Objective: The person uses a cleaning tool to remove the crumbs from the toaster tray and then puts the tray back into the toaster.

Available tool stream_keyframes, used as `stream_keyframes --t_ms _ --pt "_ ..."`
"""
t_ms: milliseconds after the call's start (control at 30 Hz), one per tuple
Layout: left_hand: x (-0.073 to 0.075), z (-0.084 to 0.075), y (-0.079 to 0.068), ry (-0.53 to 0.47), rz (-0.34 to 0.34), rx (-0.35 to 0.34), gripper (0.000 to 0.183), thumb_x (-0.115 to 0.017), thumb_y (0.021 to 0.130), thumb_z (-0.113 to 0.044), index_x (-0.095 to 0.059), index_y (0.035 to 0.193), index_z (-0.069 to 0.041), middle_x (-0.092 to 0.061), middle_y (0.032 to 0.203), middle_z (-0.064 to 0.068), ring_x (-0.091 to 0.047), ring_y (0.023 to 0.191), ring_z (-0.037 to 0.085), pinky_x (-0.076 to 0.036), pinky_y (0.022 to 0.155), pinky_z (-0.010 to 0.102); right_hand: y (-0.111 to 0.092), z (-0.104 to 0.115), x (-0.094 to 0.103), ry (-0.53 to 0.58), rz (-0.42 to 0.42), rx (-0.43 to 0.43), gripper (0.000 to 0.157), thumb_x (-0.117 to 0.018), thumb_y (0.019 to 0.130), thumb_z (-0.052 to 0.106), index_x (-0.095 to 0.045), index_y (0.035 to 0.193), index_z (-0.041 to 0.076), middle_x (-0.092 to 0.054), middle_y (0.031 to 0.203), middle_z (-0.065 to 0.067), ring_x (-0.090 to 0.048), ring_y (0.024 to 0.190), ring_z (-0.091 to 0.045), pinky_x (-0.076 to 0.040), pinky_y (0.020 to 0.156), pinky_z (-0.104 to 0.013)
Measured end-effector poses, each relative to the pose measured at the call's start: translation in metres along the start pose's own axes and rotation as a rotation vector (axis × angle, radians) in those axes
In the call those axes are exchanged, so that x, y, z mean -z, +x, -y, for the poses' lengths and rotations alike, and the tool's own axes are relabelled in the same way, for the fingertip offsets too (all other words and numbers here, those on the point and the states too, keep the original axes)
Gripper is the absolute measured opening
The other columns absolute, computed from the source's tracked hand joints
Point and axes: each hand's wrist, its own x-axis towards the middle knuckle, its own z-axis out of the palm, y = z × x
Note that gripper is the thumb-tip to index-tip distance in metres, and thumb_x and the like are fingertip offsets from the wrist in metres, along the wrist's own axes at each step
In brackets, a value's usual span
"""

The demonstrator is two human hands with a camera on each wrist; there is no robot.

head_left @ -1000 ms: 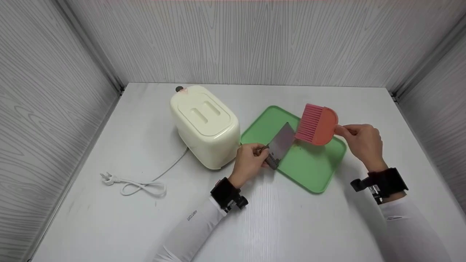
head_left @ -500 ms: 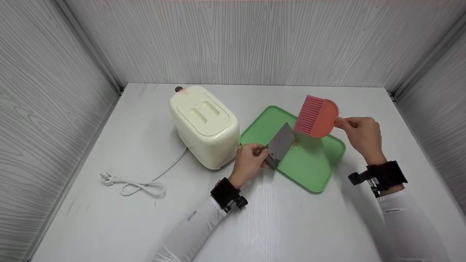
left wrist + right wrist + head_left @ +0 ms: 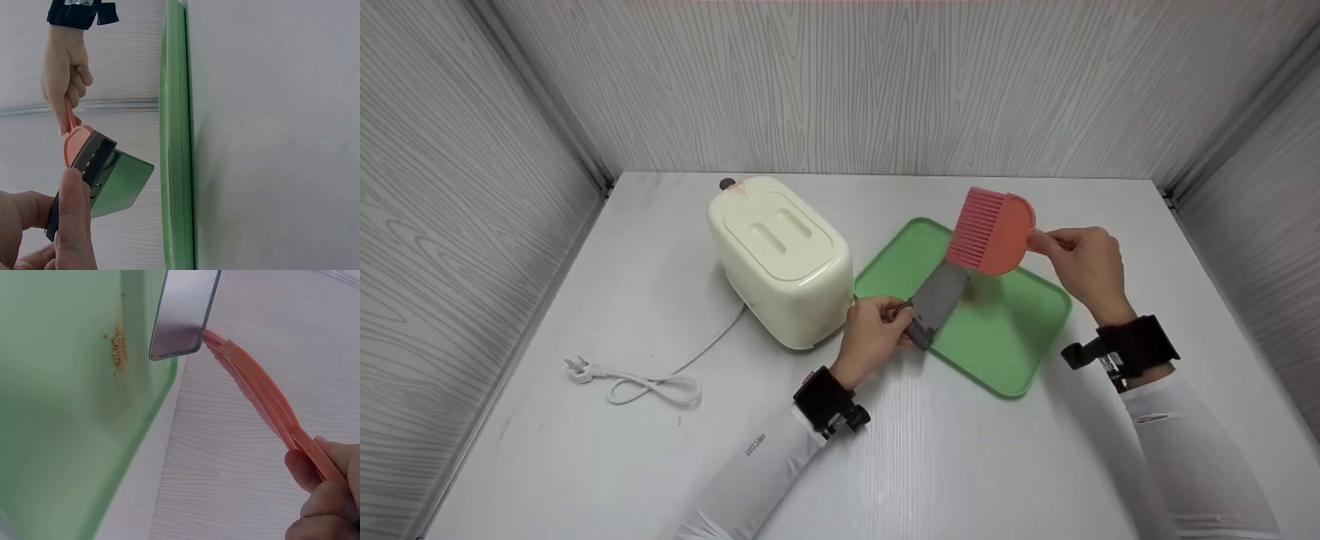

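Cream toaster (image 3: pixel 780 255) on counter (image 3: pixel 585 465) in head view, green tray (image 3: pixel 997 352) beside it. Left hand (image 3: pixel 874 330) pinches dark handle (image 3: pixel 920 332) of metal tray (image 3: pixel 941 296), held above green tray; right hand (image 3: pixel 1085 264) holds orange brush (image 3: pixel 1006 238), bristles (image 3: pixel 975 227) at metal tray's far end. Left wrist view: fingers (image 3: pixel 71 197) clamped on dark handle. Right wrist view: fingers (image 3: pixel 329 500) clamped on brush handle (image 3: pixel 318 454), bristle tips at metal tray's rim; crumbs (image 3: pixel 119 349) lie on green tray.

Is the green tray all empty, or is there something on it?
Not empty: the right wrist view shows a little heap of tan crumbs on the green tray, with loose specks around it.
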Motion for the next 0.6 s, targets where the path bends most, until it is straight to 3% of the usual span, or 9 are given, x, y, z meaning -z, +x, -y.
stream_keyframes --t_ms 100,367,600 --pt "0.0001 0.0001 -0.0003 -0.007 -0.003 -0.014 0.013 -0.068 0.096 0.000 -0.075 0.105 0.006 -0.067 0.078 0.008 -0.068 0.058 0.012 -0.068 0.062 0.035 0.0000 0.0013 0.0003 -0.029 0.007 0.025 0.038 -0.071 0.098 0.044 -0.084 0.102 0.009 -0.079 0.096 -0.012 -0.040 0.055 -0.002 -0.024 0.046 -0.023" --pt "-0.0008 0.0011 0.0001 0.022 -0.010 -0.023 0.013 -0.068 0.095 0.000 -0.076 0.104 0.006 -0.067 0.078 0.007 -0.067 0.058 0.010 -0.066 0.059 0.029 -0.0034 0.0025 0.0006 -0.137 0.010 0.025 0.042 -0.070 0.098 0.048 -0.083 0.104 0.009 -0.079 0.094 -0.010 -0.051 0.057 -0.003 -0.033 0.043 -0.026" --pt "-0.0012 0.0018 0.0001 0.056 -0.013 -0.035 0.014 -0.069 0.095 0.000 -0.076 0.105 0.005 -0.068 0.078 0.007 -0.066 0.058 0.011 -0.066 0.059 0.030 -0.0085 0.0036 0.0005 -0.207 0.003 0.064 0.040 -0.071 0.098 0.046 -0.084 0.099 0.008 -0.078 0.082 -0.013 -0.044 0.052 -0.011 -0.028 0.040 -0.028"
